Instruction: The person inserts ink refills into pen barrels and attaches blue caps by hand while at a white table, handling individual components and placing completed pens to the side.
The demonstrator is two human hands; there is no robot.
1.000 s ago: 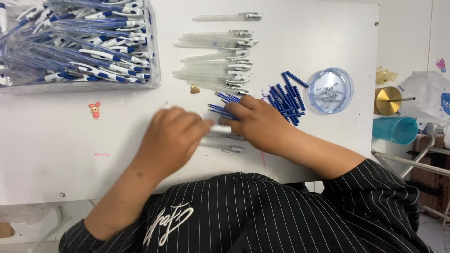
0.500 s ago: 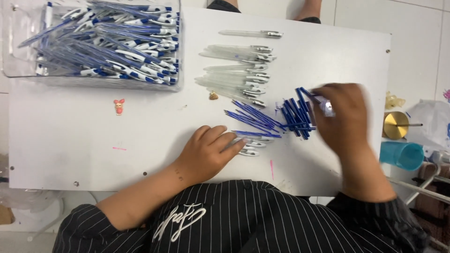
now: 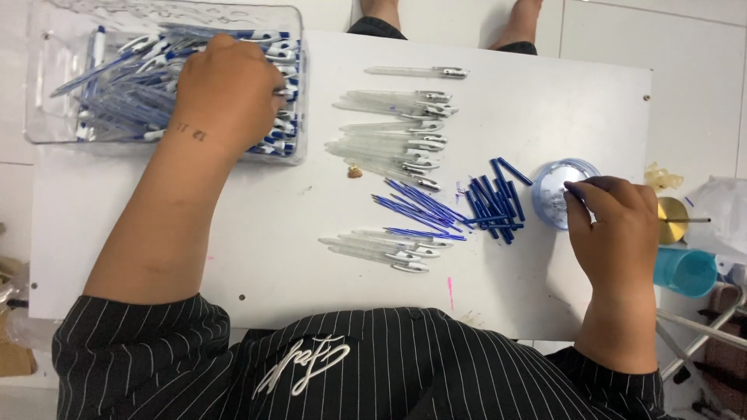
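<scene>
Fingertips (image 3: 577, 194) of your right hand (image 3: 615, 225) pinch narrowly inside the round dish (image 3: 554, 194), probably a small part; left hand (image 3: 226, 89) curls over pens (image 3: 117, 101) in the bin (image 3: 47, 85), grip hidden.

Clear glossy plastic on that bin (image 3: 299, 93) at upper left, with shiny blue-and-white plastic pens (image 3: 117, 101) inside. The table (image 3: 257, 210) is smooth, matt white, a little stained. Mid-frame, see-through plastic pen barrels (image 3: 389, 140) with glinting metal-looking clips. Slim blue plastic refills (image 3: 420, 204), slightly shiny. At right, a small round clear plastic tub (image 3: 554, 187). Bottom of frame, soft matt pinstriped cloth on the shirt (image 3: 389, 373).
</scene>
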